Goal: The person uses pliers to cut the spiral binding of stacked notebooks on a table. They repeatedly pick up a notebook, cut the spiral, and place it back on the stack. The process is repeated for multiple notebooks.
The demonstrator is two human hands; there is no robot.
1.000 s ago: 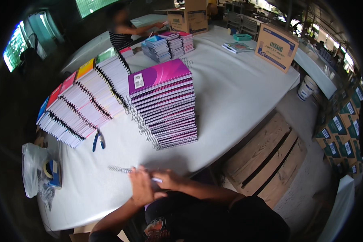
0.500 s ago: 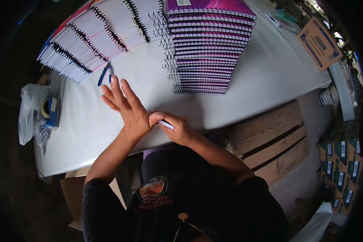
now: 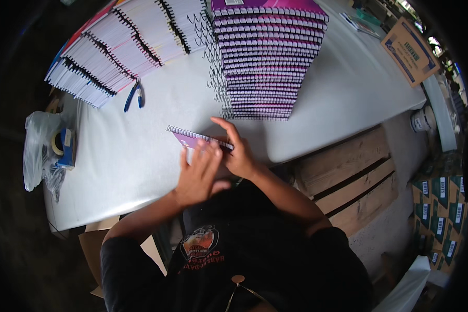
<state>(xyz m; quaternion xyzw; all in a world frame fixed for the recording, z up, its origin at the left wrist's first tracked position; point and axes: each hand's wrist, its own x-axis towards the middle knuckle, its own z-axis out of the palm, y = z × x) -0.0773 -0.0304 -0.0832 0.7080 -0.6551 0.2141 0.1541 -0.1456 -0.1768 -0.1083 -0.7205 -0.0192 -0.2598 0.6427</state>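
A: What is largest in this room?
B: It is the table (image 3: 109,166), with a smooth, greyish-white covering. On its right, a slatted wooden pallet (image 3: 348,175) lies on the grey floor. Farther right are stacked cartons (image 3: 439,223), brown and dark green.

A: And on the table?
B: A tall stack of purple wire-bound notebooks (image 3: 268,67) stands at the far side. To its left is a staggered block of spiral-bound books (image 3: 106,54), and toward the right edge a cardboard box (image 3: 408,52). At the left lies a clear plastic bag (image 3: 38,148).

A: How are the hands?
B: The left hand (image 3: 199,169) is blurred, its fingers extended before a small purple spiral notebook (image 3: 184,137); whether it touches, I cannot tell. The right hand (image 3: 240,156) grips the notebook's right end, one finger stretched away. The notebook is above the near part of the table; pliers (image 3: 133,97) with blue handles lie beyond it, to the left.

A: Which writing is visible?
B: The box bears dark lettering, the cartons pale labels with print. The held notebook has a whitish label, too small to read.
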